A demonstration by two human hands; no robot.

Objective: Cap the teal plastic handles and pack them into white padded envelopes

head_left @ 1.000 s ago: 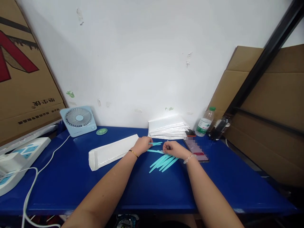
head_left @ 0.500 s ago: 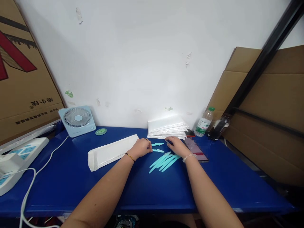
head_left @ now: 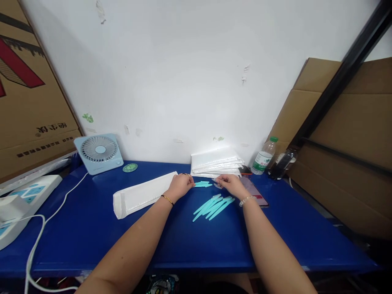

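My left hand (head_left: 182, 186) pinches the handle ends of a pair of teal eyebrow razors (head_left: 202, 184), whose blade ends point right. My right hand (head_left: 230, 186) is closed at the fingertips on a small clear plastic cap (head_left: 217, 185), a short gap from those blades. Below both hands lies a fanned pile of several more teal razors (head_left: 211, 207) with pale tips. A long white padded envelope (head_left: 143, 196) rests partly under my left hand. Behind my right hand sits a stack of white padded envelopes (head_left: 216, 162).
A phone (head_left: 259, 196) lies beside my right wrist. At the back right stand a green-capped water bottle (head_left: 263, 156) and a dark bottle (head_left: 281, 164). On the left are a blue fan (head_left: 100, 153), a green disc (head_left: 130, 168) and a power strip (head_left: 45, 188) with white cables.
My left hand has moved slightly up, and the two razors in it, apart before, now lie together. My right hand has shifted a little right; the clear cap at its fingers shows more plainly.
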